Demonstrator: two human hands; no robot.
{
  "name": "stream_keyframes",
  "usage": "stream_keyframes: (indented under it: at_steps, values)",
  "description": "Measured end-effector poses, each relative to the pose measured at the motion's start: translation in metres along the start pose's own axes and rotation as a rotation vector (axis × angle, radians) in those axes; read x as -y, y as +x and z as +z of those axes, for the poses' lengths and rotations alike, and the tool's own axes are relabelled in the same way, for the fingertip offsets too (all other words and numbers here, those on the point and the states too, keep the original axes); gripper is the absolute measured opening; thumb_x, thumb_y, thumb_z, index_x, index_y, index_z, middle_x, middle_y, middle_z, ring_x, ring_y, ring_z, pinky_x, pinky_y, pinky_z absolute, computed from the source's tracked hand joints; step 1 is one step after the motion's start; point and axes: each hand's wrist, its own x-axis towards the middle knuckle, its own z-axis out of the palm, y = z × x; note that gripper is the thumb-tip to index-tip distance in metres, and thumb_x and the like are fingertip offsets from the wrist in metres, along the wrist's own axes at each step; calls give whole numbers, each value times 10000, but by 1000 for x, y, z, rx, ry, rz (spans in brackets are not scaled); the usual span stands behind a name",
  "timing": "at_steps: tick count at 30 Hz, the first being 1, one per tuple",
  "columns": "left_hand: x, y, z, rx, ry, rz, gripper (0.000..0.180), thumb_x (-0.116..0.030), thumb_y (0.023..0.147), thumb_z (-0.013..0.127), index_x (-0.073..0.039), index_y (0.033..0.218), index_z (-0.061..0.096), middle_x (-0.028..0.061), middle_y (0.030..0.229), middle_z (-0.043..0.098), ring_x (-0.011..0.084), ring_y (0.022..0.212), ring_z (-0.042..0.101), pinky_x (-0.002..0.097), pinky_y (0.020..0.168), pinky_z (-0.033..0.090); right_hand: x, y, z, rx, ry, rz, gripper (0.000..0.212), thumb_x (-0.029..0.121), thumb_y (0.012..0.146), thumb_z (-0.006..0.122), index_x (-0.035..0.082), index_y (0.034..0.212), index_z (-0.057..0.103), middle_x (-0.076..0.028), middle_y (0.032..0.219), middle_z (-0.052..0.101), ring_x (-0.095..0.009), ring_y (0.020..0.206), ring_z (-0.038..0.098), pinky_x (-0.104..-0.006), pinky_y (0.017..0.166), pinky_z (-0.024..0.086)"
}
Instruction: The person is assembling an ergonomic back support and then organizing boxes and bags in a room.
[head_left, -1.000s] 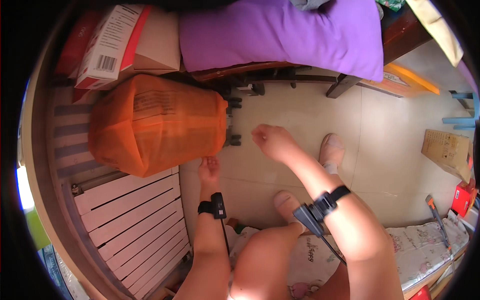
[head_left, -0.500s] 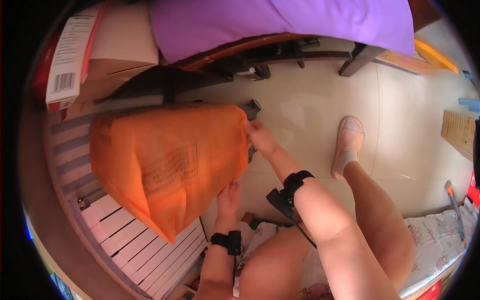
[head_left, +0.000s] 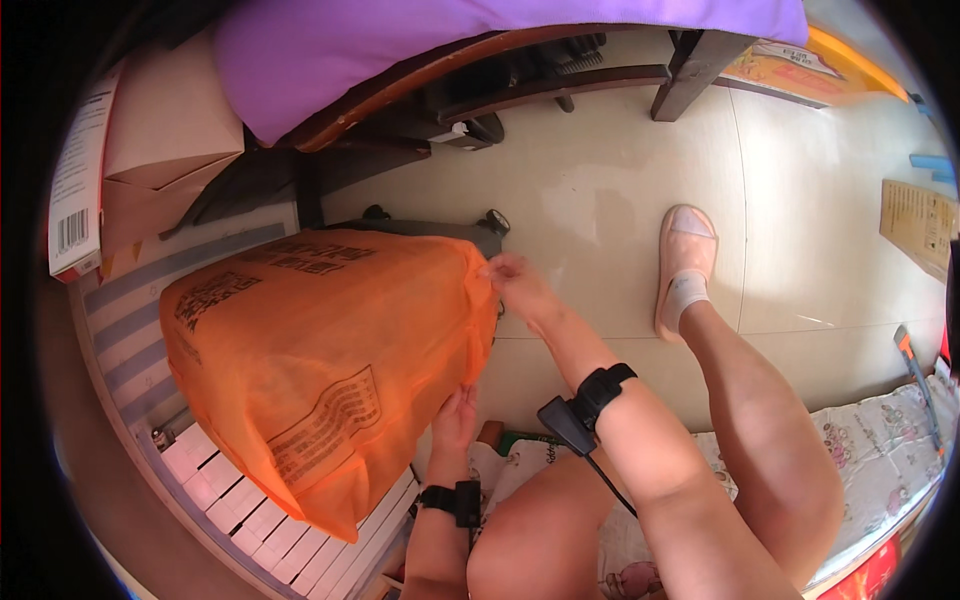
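Note:
A large orange fabric bag (head_left: pixel 330 340) with dark print covers most of a bulky thing. Past its far right edge show a dark grey surface (head_left: pixel 455 235) and small black wheels (head_left: pixel 496 222); what else lies inside is hidden. My right hand (head_left: pixel 522 288) pinches the bag's right edge near its upper corner. Lower on the same edge, my left hand (head_left: pixel 455 425) has its fingers closed at the fabric, partly covered by it. Each forearm wears a black strap (head_left: pixel 600 395) with a small device.
Beneath the bag is a white slatted surface (head_left: pixel 265 525). Cardboard boxes (head_left: pixel 165 150) stand at the far left. A dark wooden frame (head_left: pixel 690 75) under purple fabric (head_left: pixel 500 20) spans the far side. My slippered foot (head_left: pixel 688 265) rests on the tiled floor (head_left: pixel 790 200).
The bag's opening has shifted slightly left and down in view, and its printed side now faces up more. Both hands stay at its edge. The whole view has shifted a little.

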Motion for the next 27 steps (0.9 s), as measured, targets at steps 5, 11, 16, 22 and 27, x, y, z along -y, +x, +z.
stream_keyframes:
  at_steps: [5, 11, 16, 22, 27]
  values:
    - [19, 19, 9, -69, 141, 109, 325, -17, 915, 572, -47, 1231, 506, 89, 1218, 542, 204, 1090, 543, 383, 1042, 399, -5, 24, -6, -188, -3, 7, 102, 101, 892, 625, 30, 852, 563, 1, 736, 531, -95, 659, 454, -273, 570, 387]
    - [0, 29, -14, 15, 148, 3, 304, -37, 919, 570, -114, 1210, 526, 26, 1222, 543, 162, 1029, 545, 421, 1034, 384, 6, 18, 4, -15, 10, -21, 132, 153, 905, 597, 57, 822, 562, 17, 734, 527, -95, 674, 467, -260, 605, 388]
    - [-2, 17, 0, 12, 114, -56, 304, -56, 898, 605, -152, 1180, 542, -4, 1163, 563, 152, 990, 543, 426, 1014, 375, 31, 21, -15, 361, 186, 119, 298, 364, 929, 553, 71, 885, 585, 12, 811, 556, -125, 752, 500, -268, 688, 388]
    - [-2, 4, -10, -23, 45, -23, 325, -69, 879, 629, -126, 1188, 546, 21, 1149, 583, 181, 1027, 544, 412, 1011, 374, 53, 46, -12, 279, -196, 352, 437, 476, 940, 499, 71, 1042, 624, -22, 904, 595, -155, 844, 504, -306, 817, 377]
    - [16, -3, 14, 25, 50, -35, 341, -51, 909, 580, -66, 1243, 514, 56, 1223, 559, 231, 1189, 517, 433, 1077, 360, 35, 57, -41, 216, -331, 353, 333, 388, 925, 540, 92, 1034, 646, -37, 1004, 627, -159, 928, 533, -306, 887, 386]
